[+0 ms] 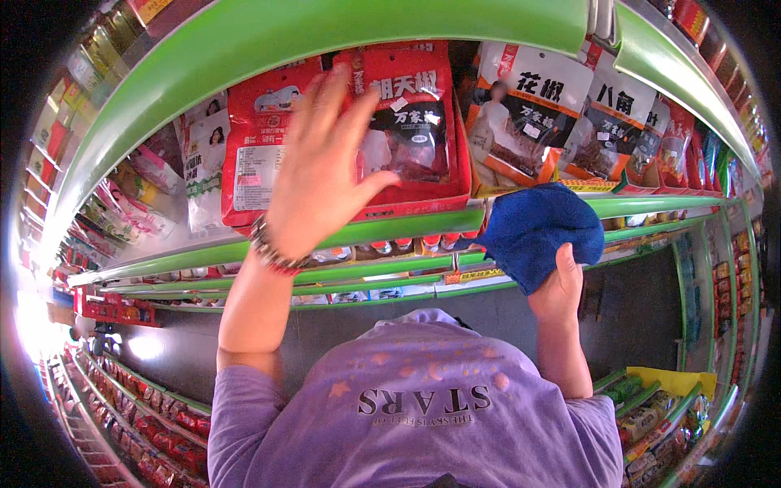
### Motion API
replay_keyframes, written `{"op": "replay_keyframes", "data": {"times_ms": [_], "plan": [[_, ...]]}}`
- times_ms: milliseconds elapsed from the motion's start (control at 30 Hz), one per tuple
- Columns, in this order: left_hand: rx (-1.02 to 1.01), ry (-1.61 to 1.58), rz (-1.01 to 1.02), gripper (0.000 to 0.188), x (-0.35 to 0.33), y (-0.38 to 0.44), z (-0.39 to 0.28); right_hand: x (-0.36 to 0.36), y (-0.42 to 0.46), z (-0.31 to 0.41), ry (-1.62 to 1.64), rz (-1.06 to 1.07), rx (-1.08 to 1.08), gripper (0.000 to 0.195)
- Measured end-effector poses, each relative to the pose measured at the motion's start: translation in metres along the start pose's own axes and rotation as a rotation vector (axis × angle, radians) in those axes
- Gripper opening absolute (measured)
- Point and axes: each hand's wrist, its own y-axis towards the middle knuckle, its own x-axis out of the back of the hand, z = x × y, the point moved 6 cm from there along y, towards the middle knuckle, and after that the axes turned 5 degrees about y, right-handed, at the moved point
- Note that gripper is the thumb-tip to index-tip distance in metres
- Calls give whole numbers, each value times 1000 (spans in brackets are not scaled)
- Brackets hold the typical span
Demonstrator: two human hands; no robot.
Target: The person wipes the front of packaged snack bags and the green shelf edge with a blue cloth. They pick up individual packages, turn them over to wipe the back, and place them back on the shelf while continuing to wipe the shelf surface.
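Note:
My left hand [329, 165] is spread, fingers apart and slightly blurred, in front of red bags of dried chilli [418, 104] standing in a red display box [421, 198]. It holds nothing; whether its fingertips touch a bag I cannot tell. A red bag turned to its back label [256, 177] is partly hidden behind this hand. My right hand [558, 283] grips a folded dark blue cloth [540, 229] before the green shelf edge. Just beyond the cloth, white-and-orange spice bags [531, 113] lean in a cardboard box.
A green shelf edge [366, 21] curves overhead, with more green-edged shelves [390, 235] below. Clear plastic bags [204, 165] lie at the left of this shelf. Dark floor [378, 317] shows behind me, and stocked racks [165, 427] stand across the aisle. A red crate [116, 308] sits far left.

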Motion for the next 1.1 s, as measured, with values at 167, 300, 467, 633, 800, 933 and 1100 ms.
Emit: {"op": "replay_keyframes", "data": {"times_ms": [167, 300, 467, 633, 800, 933, 1100], "plan": [[21, 127, 256, 114, -60, 31, -3, -3, -1, -7, 63, 19, -68, 75], [-20, 156, 350, 114, -68, 33, -8, 8, -13, -8, 26, -3, -132, 72], [49, -97, 287, 95, -68, 30, 8, 15, -16, -3, 61, -99, -141, 71], [210, -573, 153, 79, -53, 31, 30, 10, -10, 4, 81, -58, -100, 72], [208, -1381, 51, 83, -41, 20, 22, -23, -5, -6, 156, 149, -156, 77], [-158, -702, 268, 93, -7, -5, -49, -54, 3, -18, -243, 410, -149, 77], [-252, -439, 220, 97, -7, -21, -89, -72, 8, -25, 273, 160, -365, 66]]}}
